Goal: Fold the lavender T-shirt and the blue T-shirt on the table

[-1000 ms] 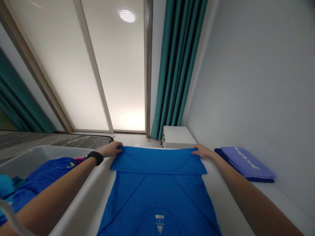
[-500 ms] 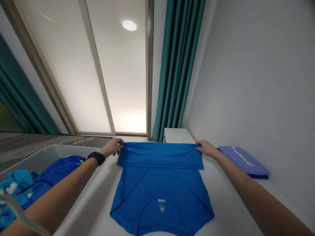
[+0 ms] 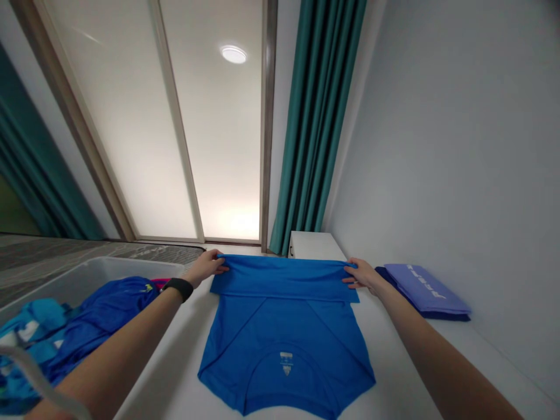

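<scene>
A blue T-shirt (image 3: 289,326) lies on a white surface (image 3: 175,361), its collar toward me and its far part folded over in a wide band. My left hand (image 3: 206,265), with a black band on the wrist, pinches the far left corner of that fold. At the far right corner, my right hand (image 3: 359,274) grips the cloth between thumb and fingers. A small pale print shows inside the collar.
To the left stands a translucent bin (image 3: 131,267) with blue and teal clothes (image 3: 100,309) inside. Folded purple and navy clothing (image 3: 426,289) lies at the right, beside the wall. A white cabinet (image 3: 317,245) stands beyond the shirt, near a green curtain (image 3: 315,146).
Both hands still hold the fold's corners. My right hand has shifted slightly inward and the fold's right end with it. The view has moved a little.
</scene>
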The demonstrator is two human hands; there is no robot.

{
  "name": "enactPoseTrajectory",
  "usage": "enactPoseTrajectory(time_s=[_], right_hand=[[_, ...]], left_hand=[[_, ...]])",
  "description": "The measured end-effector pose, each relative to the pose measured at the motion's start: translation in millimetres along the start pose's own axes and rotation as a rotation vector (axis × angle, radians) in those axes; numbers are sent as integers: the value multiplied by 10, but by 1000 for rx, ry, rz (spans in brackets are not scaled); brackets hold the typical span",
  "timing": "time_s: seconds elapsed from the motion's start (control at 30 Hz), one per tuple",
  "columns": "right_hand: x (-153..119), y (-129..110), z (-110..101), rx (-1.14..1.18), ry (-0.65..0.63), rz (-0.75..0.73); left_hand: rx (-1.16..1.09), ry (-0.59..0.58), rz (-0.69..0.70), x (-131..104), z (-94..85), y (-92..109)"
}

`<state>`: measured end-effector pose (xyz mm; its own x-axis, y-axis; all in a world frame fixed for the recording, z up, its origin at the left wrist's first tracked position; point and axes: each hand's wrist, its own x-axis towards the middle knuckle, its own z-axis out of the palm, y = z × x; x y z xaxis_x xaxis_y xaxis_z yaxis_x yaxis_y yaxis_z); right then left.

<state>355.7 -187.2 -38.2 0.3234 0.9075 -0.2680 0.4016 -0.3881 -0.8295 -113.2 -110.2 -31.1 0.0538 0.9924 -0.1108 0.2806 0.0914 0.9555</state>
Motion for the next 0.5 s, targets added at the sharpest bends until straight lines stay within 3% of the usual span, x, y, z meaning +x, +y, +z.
enactPoseTrajectory(time_s=[0.27,0.5], right_hand=[[-232,87,-131,133,-39,-71],[-526,150,-194,32,-48,-193]], left_hand=[[-54,50,81,-251,-58,-9],[-124,52,116,-525,-99,0]])
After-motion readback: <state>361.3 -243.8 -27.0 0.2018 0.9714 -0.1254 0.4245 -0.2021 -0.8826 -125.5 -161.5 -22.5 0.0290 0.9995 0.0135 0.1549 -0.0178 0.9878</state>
